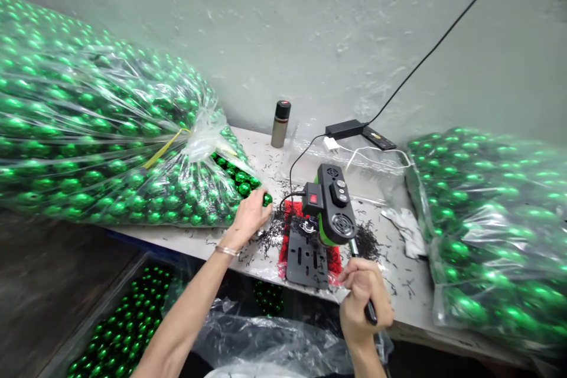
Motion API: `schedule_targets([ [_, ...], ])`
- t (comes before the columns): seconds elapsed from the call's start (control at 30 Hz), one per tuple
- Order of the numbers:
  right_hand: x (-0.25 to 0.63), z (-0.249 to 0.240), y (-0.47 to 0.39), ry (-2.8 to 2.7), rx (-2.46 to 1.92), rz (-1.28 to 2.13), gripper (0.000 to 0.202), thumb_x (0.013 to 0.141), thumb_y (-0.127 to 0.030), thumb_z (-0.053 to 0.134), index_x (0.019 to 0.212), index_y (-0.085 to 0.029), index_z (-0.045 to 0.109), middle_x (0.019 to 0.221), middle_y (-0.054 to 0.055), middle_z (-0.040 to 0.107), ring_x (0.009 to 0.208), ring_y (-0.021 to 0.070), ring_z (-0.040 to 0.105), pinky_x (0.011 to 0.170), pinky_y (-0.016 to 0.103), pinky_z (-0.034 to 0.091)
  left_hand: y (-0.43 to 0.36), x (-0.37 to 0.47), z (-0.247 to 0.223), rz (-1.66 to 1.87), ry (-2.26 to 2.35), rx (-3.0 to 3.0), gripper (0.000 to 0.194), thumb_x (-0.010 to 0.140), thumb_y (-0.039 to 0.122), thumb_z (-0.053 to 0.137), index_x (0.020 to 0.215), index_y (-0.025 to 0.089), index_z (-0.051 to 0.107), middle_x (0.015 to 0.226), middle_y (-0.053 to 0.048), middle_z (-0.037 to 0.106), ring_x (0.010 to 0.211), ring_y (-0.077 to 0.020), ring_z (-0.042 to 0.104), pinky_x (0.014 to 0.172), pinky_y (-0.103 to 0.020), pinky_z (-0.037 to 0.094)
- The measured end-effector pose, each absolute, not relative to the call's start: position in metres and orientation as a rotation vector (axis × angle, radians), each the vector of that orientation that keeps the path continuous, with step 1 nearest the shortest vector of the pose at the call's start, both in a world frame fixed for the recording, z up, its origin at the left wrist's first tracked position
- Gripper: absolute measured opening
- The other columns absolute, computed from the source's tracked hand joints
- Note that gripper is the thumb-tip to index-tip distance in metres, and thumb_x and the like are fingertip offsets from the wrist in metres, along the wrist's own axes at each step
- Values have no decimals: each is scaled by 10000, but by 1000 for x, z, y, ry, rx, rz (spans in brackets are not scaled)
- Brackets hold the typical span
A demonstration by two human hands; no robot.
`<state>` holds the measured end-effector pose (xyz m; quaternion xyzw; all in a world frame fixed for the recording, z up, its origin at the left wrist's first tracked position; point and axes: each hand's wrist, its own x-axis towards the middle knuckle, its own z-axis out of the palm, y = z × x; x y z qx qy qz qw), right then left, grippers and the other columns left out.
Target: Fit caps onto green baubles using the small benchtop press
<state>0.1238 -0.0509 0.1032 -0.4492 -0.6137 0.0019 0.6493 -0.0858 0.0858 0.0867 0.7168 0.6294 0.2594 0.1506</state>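
My left hand (pixel 251 217) is closed on a shiny green ball (pixel 267 199), beside a slit in a big clear bag (pixel 133 130) full of similar balls. More loose balls (pixel 241 178) show through that slit. My right hand (pixel 365 295) is wrapped around the black lever handle (pixel 371 313) of a small bench drill press (pixel 335 201). The press has a black head with a red switch and a slotted black base plate (pixel 305 260), standing on a red mat (pixel 282 266). Its head hides the drill tip.
Black shavings litter the white table (pixel 177 236). Behind the press are a bottle (pixel 280 124), a power adapter (pixel 344 129) with cables and a white charger (pixel 331 144). Right: white gloves (pixel 405 230) and another bag of balls (pixel 491 236). A bin of balls (pixel 128 313) stands below.
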Motion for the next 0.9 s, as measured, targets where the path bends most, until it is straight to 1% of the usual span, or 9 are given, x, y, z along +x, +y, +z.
schedule_targets([
  [0.07,124,102,-51,-1383,-1017,7,311,933,-88,427,639,-183,461,689,-12,535,613,94,539,548,253,400,65,-91,86,986,1493,1587,422,897,383,631,1256,162,621,1014,-85,695,856,-222,675,802,-344,530],
  [0.1,124,102,-51,-1379,-1020,7,310,931,-87,431,637,-183,460,690,-13,532,612,96,538,549,255,400,55,-92,84,1049,1323,1340,465,877,421,656,1271,175,626,1015,-76,700,848,-204,683,812,-334,540],
  [0.17,124,102,-50,-1378,-1022,0,305,925,-83,434,639,-184,462,690,-15,531,605,96,534,548,258,398,40,-87,75,1062,1077,982,524,830,438,716,1274,171,636,1021,-77,704,817,-169,690,820,-314,554],
  [0.27,125,103,-50,-1409,-1014,-20,290,915,-72,441,651,-187,473,677,-18,532,615,100,538,560,260,403,28,-69,55,1008,1004,809,544,772,403,783,1232,146,650,987,-81,717,786,-154,690,806,-297,561],
  [0.33,126,103,-50,-1423,-1019,-23,283,912,-65,442,660,-189,479,673,-19,530,627,104,540,575,264,409,23,-54,42,990,1056,897,493,775,383,777,1188,141,660,999,-84,728,843,-176,696,831,-308,558],
  [0.43,126,102,-51,-1426,-1029,-2,277,914,-65,440,670,-190,481,682,-16,531,641,106,538,592,268,413,16,-35,29,988,1184,1222,396,818,351,722,1162,164,668,1040,-80,737,939,-211,690,903,-351,540],
  [0.6,127,100,-52,-1434,-1024,12,260,914,-75,453,683,-191,479,709,-10,542,663,104,538,605,265,417,8,-19,28,966,1373,1811,332,845,292,710,1167,216,681,1147,-89,729,1080,-266,660,1003,-427,487],
  [0.77,128,98,-53,-1450,-1019,7,246,920,-93,451,697,-191,488,703,-12,543,661,105,538,622,272,429,7,-18,28,1016,1286,2106,316,865,288,706,1162,188,665,1158,-121,725,1069,-283,670,974,-456,499],
  [0.9,128,96,-53,-1448,-1019,9,249,930,-118,446,696,-189,492,713,-9,547,658,104,535,614,272,427,5,-18,24,1054,1242,2156,313,881,315,696,1168,197,651,1148,-116,725,1059,-275,674,973,-457,497],
])
